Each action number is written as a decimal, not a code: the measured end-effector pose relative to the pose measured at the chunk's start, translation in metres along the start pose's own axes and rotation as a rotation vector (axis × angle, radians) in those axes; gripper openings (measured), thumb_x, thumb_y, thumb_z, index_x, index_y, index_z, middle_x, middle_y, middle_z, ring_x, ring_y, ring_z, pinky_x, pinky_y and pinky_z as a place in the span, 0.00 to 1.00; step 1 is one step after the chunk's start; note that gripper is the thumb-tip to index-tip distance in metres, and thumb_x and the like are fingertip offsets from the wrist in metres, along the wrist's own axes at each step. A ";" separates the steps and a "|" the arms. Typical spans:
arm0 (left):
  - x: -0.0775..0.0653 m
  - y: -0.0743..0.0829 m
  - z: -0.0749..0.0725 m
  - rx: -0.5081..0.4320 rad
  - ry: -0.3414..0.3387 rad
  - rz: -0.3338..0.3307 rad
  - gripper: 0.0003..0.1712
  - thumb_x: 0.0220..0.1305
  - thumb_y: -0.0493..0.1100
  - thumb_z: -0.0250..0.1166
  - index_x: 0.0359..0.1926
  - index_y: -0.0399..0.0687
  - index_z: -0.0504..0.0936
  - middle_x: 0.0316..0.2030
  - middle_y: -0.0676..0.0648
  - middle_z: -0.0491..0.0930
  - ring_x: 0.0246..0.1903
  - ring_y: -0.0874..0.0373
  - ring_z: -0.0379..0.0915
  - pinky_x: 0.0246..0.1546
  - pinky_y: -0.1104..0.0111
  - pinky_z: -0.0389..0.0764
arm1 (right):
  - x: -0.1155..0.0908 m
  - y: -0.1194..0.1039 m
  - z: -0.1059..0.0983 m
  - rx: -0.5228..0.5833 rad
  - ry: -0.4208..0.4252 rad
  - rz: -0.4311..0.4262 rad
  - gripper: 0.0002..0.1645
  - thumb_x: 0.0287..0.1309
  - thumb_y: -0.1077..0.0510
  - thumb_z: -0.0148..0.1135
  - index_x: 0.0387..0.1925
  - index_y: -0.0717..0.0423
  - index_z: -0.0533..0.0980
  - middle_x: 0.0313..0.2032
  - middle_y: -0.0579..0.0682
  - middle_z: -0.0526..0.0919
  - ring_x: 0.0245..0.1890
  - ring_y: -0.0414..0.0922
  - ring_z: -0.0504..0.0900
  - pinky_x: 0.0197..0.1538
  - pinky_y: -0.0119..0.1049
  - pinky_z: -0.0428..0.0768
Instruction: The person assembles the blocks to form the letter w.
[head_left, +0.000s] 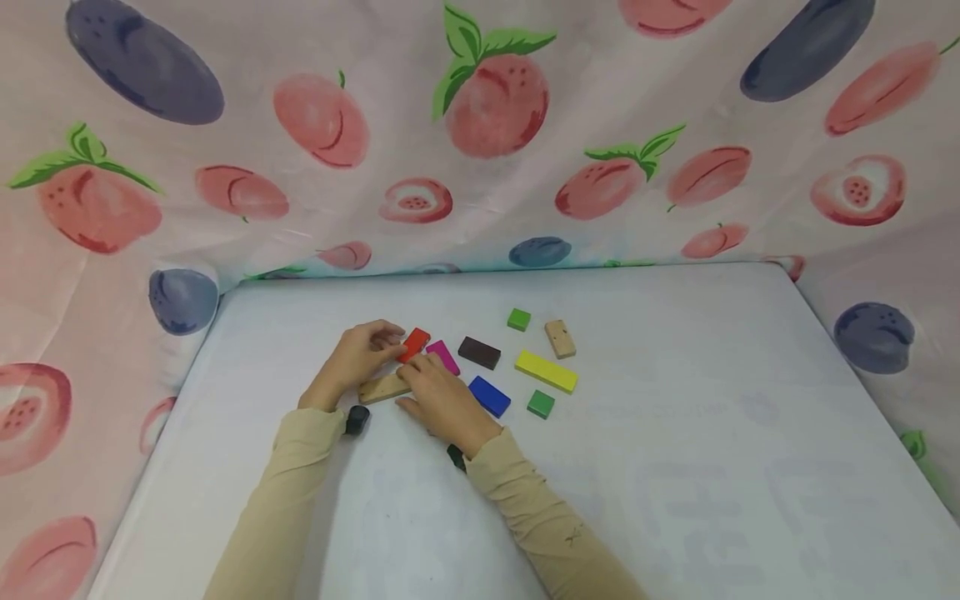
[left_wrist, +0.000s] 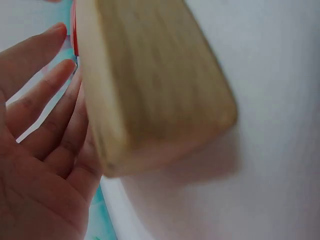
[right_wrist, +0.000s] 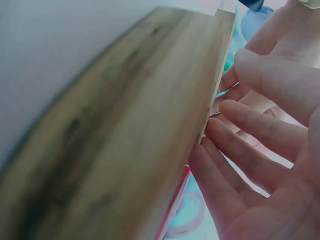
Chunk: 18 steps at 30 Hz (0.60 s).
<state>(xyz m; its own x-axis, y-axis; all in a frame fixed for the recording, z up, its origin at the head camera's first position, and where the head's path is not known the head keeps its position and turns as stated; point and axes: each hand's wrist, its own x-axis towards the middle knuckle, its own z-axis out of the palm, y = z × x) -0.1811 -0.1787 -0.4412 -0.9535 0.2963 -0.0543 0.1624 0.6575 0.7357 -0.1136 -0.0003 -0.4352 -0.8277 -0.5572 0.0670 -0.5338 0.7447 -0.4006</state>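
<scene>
A long, plain wooden block (head_left: pixel 380 389) lies between the two hands, its right end covered by the right hand. My left hand (head_left: pixel 352 360) is beyond its left end, fingertips beside a red block (head_left: pixel 416 342). In the left wrist view those fingers (left_wrist: pixel 42 100) are spread and gently bent, with the wooden block (left_wrist: pixel 155 75) large in front. Over the right end, my right hand (head_left: pixel 446 404) reaches with extended fingers. The right wrist view has its fingertips at the edge of the wooden block (right_wrist: pixel 115 120). Whether they press is unclear. A magenta block (head_left: pixel 443 357) lies just beyond.
Right of the hands lie a dark brown block (head_left: pixel 479 352), a blue block (head_left: pixel 489 397), a yellow block (head_left: pixel 546 372), a short wooden block (head_left: pixel 560 339) and two green blocks, one far (head_left: pixel 519 319), one near (head_left: pixel 541 404). A fruit-patterned cloth (head_left: pixel 480 217) borders the white table (head_left: pixel 712 433).
</scene>
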 end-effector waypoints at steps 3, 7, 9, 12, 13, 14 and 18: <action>-0.001 -0.001 0.003 -0.014 -0.001 0.000 0.16 0.65 0.39 0.67 0.52 0.36 0.81 0.40 0.40 0.85 0.40 0.48 0.82 0.46 0.57 0.82 | 0.001 0.001 0.002 0.019 0.021 0.000 0.20 0.65 0.52 0.65 0.55 0.57 0.79 0.56 0.51 0.78 0.55 0.45 0.72 0.58 0.32 0.79; -0.002 -0.003 0.006 -0.048 -0.017 -0.022 0.16 0.66 0.39 0.67 0.52 0.36 0.81 0.42 0.39 0.85 0.42 0.48 0.82 0.48 0.56 0.82 | 0.003 0.003 0.003 0.087 0.038 0.029 0.16 0.64 0.56 0.66 0.52 0.57 0.82 0.52 0.50 0.80 0.53 0.45 0.75 0.57 0.31 0.79; -0.002 -0.003 0.006 -0.066 -0.023 -0.030 0.16 0.66 0.38 0.67 0.52 0.35 0.81 0.42 0.38 0.85 0.43 0.46 0.82 0.50 0.54 0.82 | 0.005 0.005 0.004 0.124 0.044 0.047 0.15 0.63 0.58 0.67 0.51 0.57 0.83 0.51 0.50 0.81 0.52 0.45 0.76 0.57 0.31 0.79; -0.002 -0.002 0.006 -0.072 -0.013 -0.030 0.16 0.65 0.39 0.67 0.52 0.35 0.82 0.42 0.38 0.85 0.43 0.46 0.82 0.50 0.54 0.82 | 0.008 0.007 0.004 0.150 0.054 0.059 0.14 0.62 0.60 0.67 0.49 0.57 0.84 0.50 0.50 0.81 0.51 0.45 0.77 0.57 0.32 0.79; -0.002 -0.002 0.006 -0.068 -0.009 -0.028 0.16 0.65 0.39 0.67 0.51 0.35 0.82 0.42 0.38 0.85 0.43 0.46 0.82 0.50 0.54 0.82 | 0.009 0.008 0.004 0.150 0.057 0.058 0.14 0.62 0.61 0.68 0.49 0.57 0.84 0.50 0.50 0.81 0.51 0.45 0.77 0.57 0.32 0.79; -0.002 -0.001 0.006 -0.063 -0.008 -0.027 0.16 0.65 0.39 0.68 0.51 0.36 0.82 0.42 0.38 0.85 0.43 0.46 0.83 0.50 0.54 0.82 | 0.010 0.008 0.004 0.150 0.058 0.057 0.13 0.61 0.61 0.68 0.48 0.57 0.84 0.50 0.51 0.82 0.51 0.46 0.77 0.57 0.33 0.79; -0.001 0.000 0.004 -0.045 -0.005 -0.025 0.16 0.65 0.39 0.68 0.51 0.36 0.82 0.41 0.39 0.85 0.42 0.47 0.83 0.49 0.55 0.82 | 0.012 0.008 0.003 0.157 0.063 0.066 0.13 0.60 0.63 0.68 0.47 0.57 0.85 0.50 0.52 0.82 0.51 0.47 0.78 0.59 0.35 0.79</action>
<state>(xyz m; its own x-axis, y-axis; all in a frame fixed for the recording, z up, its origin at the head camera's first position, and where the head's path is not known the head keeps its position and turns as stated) -0.1789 -0.1762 -0.4446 -0.9557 0.2843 -0.0764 0.1273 0.6331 0.7635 -0.1268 -0.0024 -0.4404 -0.8718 -0.4813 0.0905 -0.4483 0.7099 -0.5432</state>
